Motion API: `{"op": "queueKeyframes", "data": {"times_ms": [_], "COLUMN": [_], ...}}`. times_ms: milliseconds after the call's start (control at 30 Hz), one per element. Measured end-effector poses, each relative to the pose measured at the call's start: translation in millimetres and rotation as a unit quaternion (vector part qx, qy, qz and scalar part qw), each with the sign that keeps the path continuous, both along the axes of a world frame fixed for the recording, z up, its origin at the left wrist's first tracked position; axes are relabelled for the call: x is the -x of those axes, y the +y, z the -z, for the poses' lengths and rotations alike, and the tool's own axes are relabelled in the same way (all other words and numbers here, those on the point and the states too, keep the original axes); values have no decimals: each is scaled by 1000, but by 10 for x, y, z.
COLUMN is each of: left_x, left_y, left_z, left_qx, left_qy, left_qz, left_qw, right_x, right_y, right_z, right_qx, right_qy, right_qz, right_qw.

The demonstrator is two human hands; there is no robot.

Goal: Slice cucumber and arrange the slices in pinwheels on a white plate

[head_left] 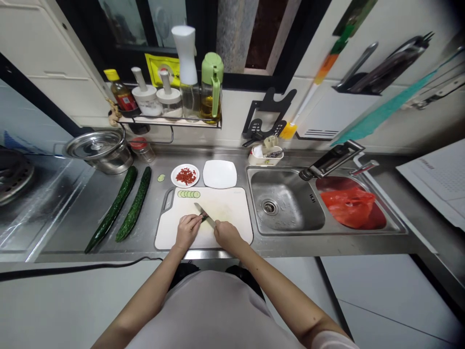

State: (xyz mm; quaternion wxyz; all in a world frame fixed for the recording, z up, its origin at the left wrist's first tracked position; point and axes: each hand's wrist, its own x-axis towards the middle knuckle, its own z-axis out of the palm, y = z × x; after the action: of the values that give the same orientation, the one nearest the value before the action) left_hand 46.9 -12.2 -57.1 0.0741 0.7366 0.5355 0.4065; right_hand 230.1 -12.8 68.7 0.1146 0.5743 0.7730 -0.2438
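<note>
My right hand [228, 236] is wrapped round the handle of a kitchen knife [209, 219]. Its blade slants up and left above the white cutting board [232, 208]. My left hand [188, 230] is closed beside the blade, fingertips together at a small dark piece that I cannot make out. Overlapping cucumber slices [189, 194] lie in a row at the board's upper left. Behind the board stand a plate of chopped red pieces [185, 176] and a white square plate [220, 174].
Two whole cucumbers [113, 211] lie left of the board, with a small green piece [161, 178] nearby. A lidded steel pot [100, 150] stands behind them. The sink [286, 198] is on the right, with a red plastic bag [348, 206] in its second basin. A condiment rack [170, 119] hangs above.
</note>
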Motion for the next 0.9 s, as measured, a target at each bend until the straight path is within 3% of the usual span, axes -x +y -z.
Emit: {"op": "queueKeyframes", "data": {"times_ms": [600, 900], "left_x": [1, 1], "left_y": [-5, -9], "left_z": [-24, -43], "left_qx": [2, -4], "left_qy": [7, 10], "left_qz": [14, 19], "left_qw": [1000, 1000], "right_x": [77, 190], "right_y": [114, 226], "right_z": [156, 133], "right_qx": [-19, -19], "right_qy": [17, 43], "right_qz": [-30, -29], "right_qw": [999, 998]}}
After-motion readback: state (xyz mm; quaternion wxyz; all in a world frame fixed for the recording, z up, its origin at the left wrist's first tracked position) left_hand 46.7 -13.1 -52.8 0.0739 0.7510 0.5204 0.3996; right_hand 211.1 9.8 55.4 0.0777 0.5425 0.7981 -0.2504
